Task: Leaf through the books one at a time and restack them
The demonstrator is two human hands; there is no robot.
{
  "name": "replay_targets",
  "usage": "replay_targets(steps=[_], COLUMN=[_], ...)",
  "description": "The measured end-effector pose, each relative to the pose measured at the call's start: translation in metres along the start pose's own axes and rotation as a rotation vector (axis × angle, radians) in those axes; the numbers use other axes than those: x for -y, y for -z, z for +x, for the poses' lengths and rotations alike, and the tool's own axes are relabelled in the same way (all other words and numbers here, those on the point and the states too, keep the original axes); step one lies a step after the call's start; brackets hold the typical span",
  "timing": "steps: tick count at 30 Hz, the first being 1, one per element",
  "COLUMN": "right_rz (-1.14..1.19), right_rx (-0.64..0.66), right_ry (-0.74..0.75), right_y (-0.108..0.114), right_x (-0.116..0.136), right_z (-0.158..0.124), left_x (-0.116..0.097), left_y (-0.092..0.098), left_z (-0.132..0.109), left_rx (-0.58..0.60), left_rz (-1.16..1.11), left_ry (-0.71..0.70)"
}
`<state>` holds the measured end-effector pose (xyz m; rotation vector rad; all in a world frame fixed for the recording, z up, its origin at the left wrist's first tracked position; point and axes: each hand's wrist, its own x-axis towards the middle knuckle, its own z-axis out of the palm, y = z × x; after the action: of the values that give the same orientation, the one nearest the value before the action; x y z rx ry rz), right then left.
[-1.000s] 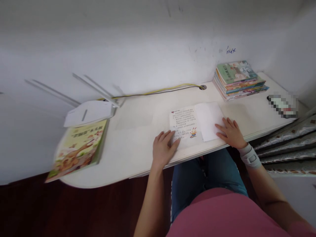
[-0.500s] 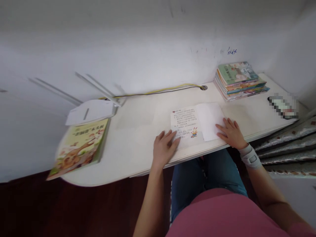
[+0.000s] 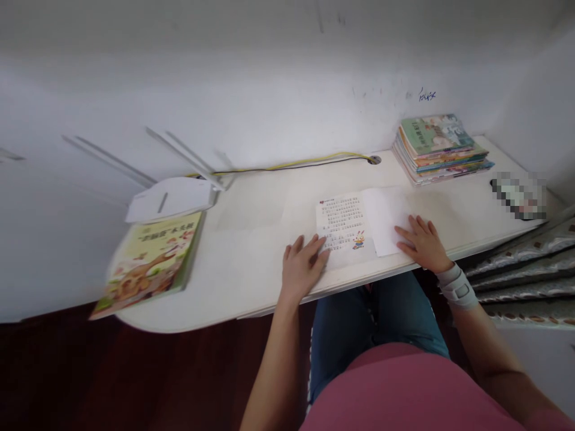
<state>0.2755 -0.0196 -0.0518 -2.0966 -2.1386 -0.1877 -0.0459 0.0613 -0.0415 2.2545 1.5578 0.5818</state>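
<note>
An open booklet (image 3: 344, 215) lies flat on the white desk in front of me. Its left page carries printed lines and a small cartoon rabbit; the right page looks blank white. My left hand (image 3: 304, 266) rests with fingers apart at the lower left edge of the printed page, fingertips touching it. On the other side, my right hand (image 3: 422, 244) is spread at the right edge of the blank page, thumb and fingertips over its border. A light grey band wraps the right wrist. Neither hand grasps anything.
A picture book (image 3: 150, 260) overhangs the desk's (image 3: 242, 263) left end beside a white router (image 3: 173, 200) with antennas. Yellow and black cables (image 3: 287, 164) run along the wall into a desk hole. A book stack (image 3: 442, 149) and a blurred-out phone (image 3: 516, 196) are at right, near patterned fabric (image 3: 530, 269).
The desk and everything on it have shifted slightly to the right in view as the camera turned a little. Both hands stay at the booklet's edges in nearly the same pose.
</note>
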Motion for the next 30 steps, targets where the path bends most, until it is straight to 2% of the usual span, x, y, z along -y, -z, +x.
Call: replay_targets(steps=[9,13,16,18,20,22,26,30], right_rz=[0.000,0.015,0.032,0.044,0.062,0.094,0.143,0.129], right_rx=[0.029,0.019,-0.043,-0.128,-0.209,-0.236,-0.147,-0.092], right_ry=[0.012,0.011,-0.011,-0.030,-0.003,0.104,0.382,0.538], right_y=[0.001,-0.002,-0.003,0.000,0.006,0.013,0.027,0.031], right_x=[0.000,-0.002,-0.002,0.005,0.020,0.044,0.103,0.144], right_z=[0.000,0.000,-0.002,-0.003,-0.004,-0.002,0.011,0.032], left_x=[0.004,0.006,0.008,0.008,0.007,0.006,0.003,0.003], left_y=[-0.002,-0.006,-0.008,-0.009,-0.009,-0.008,-0.006,-0.006], left_z=[0.001,0.002,0.003,0.004,0.004,0.004,0.005,0.004], left_rx=[0.022,-0.004,-0.030,-0.033,-0.031,-0.030,-0.049,-0.082], left_rz=[0.013,0.024,0.024,0.018,0.014,0.007,-0.035,-0.119], left_ry=[-0.020,0.002,0.012,0.012,0.017,0.026,0.030,0.053])
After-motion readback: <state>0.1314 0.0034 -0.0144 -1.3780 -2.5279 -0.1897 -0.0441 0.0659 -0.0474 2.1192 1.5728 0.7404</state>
